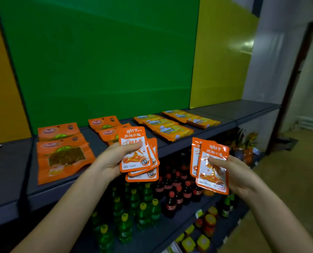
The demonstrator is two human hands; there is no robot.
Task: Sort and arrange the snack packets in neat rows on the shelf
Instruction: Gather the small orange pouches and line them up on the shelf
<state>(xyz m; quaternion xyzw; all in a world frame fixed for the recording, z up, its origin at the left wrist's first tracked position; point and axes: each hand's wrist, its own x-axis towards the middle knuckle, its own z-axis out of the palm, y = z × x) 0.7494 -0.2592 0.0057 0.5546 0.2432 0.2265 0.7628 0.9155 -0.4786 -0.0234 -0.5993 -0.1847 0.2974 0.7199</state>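
Currently I have the left hand (113, 157) clamped, thumb on top, on a fanned left stack (136, 156) of small orange-and-white packets. The right hand (232, 172) pinches a right pair (211, 170). Both bunches hang in the air at the shelf (9, 172) front, above the bottles (142, 207).

Risk: the loose fan may slip and drop among those bottles.

Farther back lie the orange packets (64, 154) and the yellow packets (167, 127). Overlap hides the stack count, and the far labels are blurred.

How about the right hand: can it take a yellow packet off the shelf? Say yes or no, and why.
Probably not as things stand. The right hand grips orange packets, so its fingers are full. The way to the yellow packets on the shelf looks open otherwise.
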